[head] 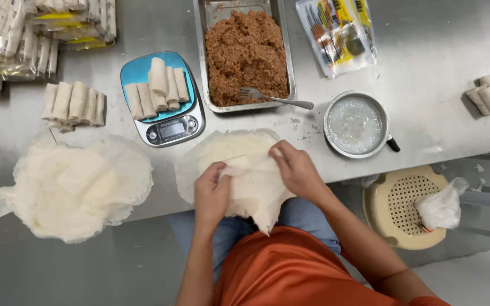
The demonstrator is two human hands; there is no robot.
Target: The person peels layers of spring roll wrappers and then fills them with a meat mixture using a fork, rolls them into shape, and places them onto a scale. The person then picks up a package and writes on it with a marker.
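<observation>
Looking down from the head camera, I see both hands working on a pale round wrapper sheet (239, 170) that lies at the near edge of the steel table (426, 73) and hangs a little over it toward the lap. My left hand (212, 195) sits on the sheet's near-left part, fingers curled and pinching a folded flap of it. My right hand (297, 170) comes in from the right, fingertips pressed onto the same fold near the sheet's middle. So the fold lies between the two hands, held closed by both; neither hand is spread wide.

Just behind the sheet stands a blue kitchen scale (163, 99) with several finished rolls (160, 85) stacked on it. To its right a metal tray of brown filling (246, 54) holds a fork (276, 97) resting at its near edge. A small round bowl of cloudy liquid (356, 124) stands beside the tray, to the right. Left of the scale lie more rolls in a row (74, 103), and nearer, a loose heap of wrappers (72, 184). A tan perforated stool (405, 204) with a crumpled plastic bag (440, 207) on it stands beyond the table edge, to my right.
</observation>
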